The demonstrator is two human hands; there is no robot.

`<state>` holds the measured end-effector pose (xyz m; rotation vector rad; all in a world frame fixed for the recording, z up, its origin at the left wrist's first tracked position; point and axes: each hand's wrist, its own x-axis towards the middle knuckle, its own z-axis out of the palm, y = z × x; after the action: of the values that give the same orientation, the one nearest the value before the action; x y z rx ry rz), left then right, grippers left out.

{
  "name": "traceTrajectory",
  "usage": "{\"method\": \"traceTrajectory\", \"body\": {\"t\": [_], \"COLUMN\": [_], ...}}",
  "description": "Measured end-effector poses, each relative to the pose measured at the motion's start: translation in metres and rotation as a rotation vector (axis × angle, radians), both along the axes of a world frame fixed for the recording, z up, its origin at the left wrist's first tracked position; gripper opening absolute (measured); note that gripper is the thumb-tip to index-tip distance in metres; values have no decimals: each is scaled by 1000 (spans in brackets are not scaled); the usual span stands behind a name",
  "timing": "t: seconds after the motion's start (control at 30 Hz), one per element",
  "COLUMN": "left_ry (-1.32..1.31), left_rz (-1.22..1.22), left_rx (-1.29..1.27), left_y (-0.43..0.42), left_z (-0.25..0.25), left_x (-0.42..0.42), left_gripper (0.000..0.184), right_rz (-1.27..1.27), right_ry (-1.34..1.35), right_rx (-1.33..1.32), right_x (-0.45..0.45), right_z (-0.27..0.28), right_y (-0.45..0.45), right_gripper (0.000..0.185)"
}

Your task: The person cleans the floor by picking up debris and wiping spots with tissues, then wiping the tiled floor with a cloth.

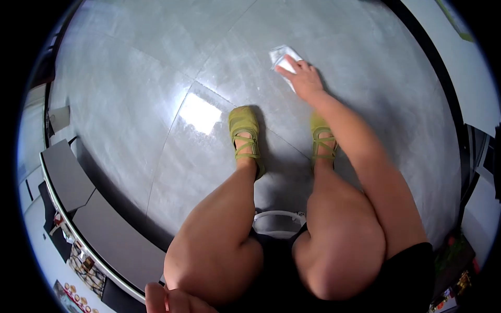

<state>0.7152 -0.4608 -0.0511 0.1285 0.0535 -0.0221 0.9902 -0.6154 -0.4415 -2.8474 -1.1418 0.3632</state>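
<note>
My right hand (306, 81) reaches down past my right leg and presses a folded white cloth (282, 53) against the floor. The fingers lie over the cloth, and its far corner shows beyond them. At the bottom left edge, beside my left knee, my left hand (175, 301) is partly cut off by the frame. Its visible fingers look curled; whatever may be inside them is hidden. Two green shoes with crossed straps, the left shoe (244, 128) and the right shoe (322, 130), stand apart on the floor. My right forearm covers part of the right one.
The grey tiled floor (141, 68) is shiny and reflects light. Grey cabinet fronts (112, 235) under a pale-edged counter line the left side. Between my legs shows a white curved rail (279, 213). A white wall (454, 57) with black skirting bounds the right.
</note>
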Motion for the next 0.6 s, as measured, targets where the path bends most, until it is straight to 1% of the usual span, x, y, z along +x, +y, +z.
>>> {"method": "traceTrajectory", "body": {"t": [0.07, 0.13, 0.17, 0.27, 0.33, 0.37, 0.47, 0.5, 0.53, 0.57, 0.6], "left_ry": [4, -48, -76, -121, -106, -99, -79, -195, -264, -388, -448], "left_rz": [-9, 28, 46, 41, 36, 36, 36, -4, -129, -65, -27], "left_rx": [13, -26, -47, -48, -57, -56, -43, -66, -123, -120, -84], "left_y": [8, 5, 3, 6, 7, 7, 11, 16, 30, 28, 29], "left_z": [-2, -5, -7, -9, -9, -9, -7, -17, -20, -29, -36], "left_x": [-1, 8, 11, 15, 17, 20, 27, 30, 30, 31, 21], "left_gripper": [18, 18, 18, 18, 18, 18, 19, 23, 25, 23, 22], "right_rz": [-111, -206, -152, -110, -100, -92, -129, -137, -114, -86, -52], "right_ry": [118, 273, 295, 395, 425, 439, 493, 472, 375, 358, 259], "right_rx": [-26, -49, 27, -46, 34, 79, 106, 136, 244, 291, 372], "right_x": [-5, -12, -19, -59, -81, -84, -76, -73, -67, -54, -46], "right_z": [12, 21, 12, 24, 18, 18, 23, 20, 4, 6, -2], "right_y": [4, 8, 5, 18, 27, 31, 45, 50, 57, 64, 72], "right_gripper": [71, 74, 77, 81, 84, 86, 90, 88, 85, 84, 83]}}
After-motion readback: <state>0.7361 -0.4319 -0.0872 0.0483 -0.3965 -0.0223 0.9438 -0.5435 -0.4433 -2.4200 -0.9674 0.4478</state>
